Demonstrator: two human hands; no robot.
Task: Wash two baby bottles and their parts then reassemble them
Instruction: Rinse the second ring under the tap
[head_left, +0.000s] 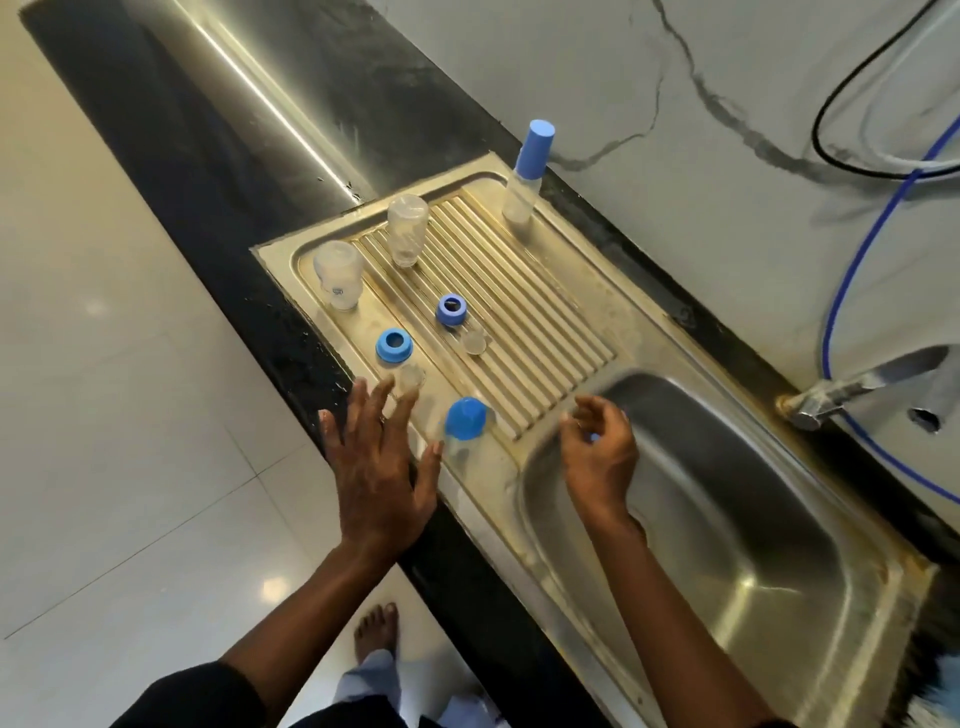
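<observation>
On the steel drainboard (545, 291), left of the sink basin (737, 519), two clear baby bottles stand mouth-down at the far left: one (337, 275) by the rim, the other (408, 228) on the ribs. Nearer lie two blue collars (395, 345) (451, 309), two clear nipples (411, 376) (474, 342) and a blue cap (466, 418). The left hand (379, 467) hovers with fingers spread just beside the cap. The right hand (597, 457) curls over the basin's edge; whether it pinches anything I cannot tell.

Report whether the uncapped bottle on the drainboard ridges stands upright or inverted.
Inverted: the bottle rests on its narrow neck, closed base up.
</observation>
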